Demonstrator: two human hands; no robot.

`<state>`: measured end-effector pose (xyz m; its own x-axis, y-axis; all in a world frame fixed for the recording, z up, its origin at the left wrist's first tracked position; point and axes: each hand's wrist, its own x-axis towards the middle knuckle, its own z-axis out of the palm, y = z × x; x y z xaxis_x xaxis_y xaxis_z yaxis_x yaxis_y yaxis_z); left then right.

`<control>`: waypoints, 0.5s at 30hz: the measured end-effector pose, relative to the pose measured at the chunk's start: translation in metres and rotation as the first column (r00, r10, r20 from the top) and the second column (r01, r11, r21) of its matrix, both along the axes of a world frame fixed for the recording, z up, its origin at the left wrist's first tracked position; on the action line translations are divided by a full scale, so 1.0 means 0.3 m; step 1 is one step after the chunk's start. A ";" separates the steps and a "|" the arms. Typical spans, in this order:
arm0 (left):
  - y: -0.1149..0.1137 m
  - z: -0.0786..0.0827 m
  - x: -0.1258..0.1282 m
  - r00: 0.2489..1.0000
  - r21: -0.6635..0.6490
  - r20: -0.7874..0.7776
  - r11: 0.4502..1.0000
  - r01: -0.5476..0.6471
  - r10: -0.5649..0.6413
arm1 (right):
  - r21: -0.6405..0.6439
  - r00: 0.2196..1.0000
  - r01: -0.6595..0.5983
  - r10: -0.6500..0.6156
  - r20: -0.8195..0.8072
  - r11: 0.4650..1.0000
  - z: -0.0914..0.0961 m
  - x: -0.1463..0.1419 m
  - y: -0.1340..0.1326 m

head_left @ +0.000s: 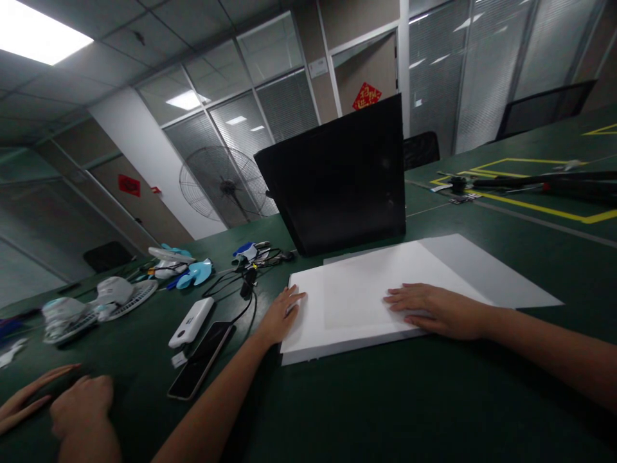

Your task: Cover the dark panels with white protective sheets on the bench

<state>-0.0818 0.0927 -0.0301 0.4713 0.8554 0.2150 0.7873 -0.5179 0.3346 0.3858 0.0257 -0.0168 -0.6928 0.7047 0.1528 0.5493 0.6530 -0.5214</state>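
Observation:
A flat white slab (357,344) with a visible front edge, perhaps a thick stack of paper or a board, lies on the green table. On its top rests a white sheet (357,296). My left hand (279,316) touches the slab's left edge, fingers stretched out over the top and apart. Palm down on the sheet, my right hand (436,311) lies flat with its fingers extended. A thin greyish-white sheet (486,270) sticks out from under the right side.
A black monitor-like panel (342,180) stands just behind the slab. To the left lie a phone (202,360), a white power bank (191,321) and tangled cables (248,283). Another person's hands (81,402) rest at the lower left. Black rods (530,183) lie far right.

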 end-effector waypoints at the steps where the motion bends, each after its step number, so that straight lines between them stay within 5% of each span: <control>1: 0.000 -0.001 0.000 1.000 0.002 0.007 1.000 -0.001 0.001 | 0.007 1.000 -0.003 0.003 -0.011 1.000 -0.003 0.001 0.001; 10: 0.010 -0.015 -0.007 1.000 0.007 0.002 1.000 0.002 -0.002 | 0.055 1.000 0.026 -0.027 0.014 0.998 -0.014 0.037 0.020; 13: 0.012 -0.019 -0.013 1.000 0.017 0.016 1.000 0.010 -0.011 | 0.171 0.979 0.197 -0.202 0.007 0.965 -0.005 0.085 0.054; 15: 0.011 -0.020 -0.017 1.000 0.017 0.016 1.000 0.009 -0.009 | 0.288 0.922 0.362 -0.386 0.028 0.886 -0.008 0.141 0.094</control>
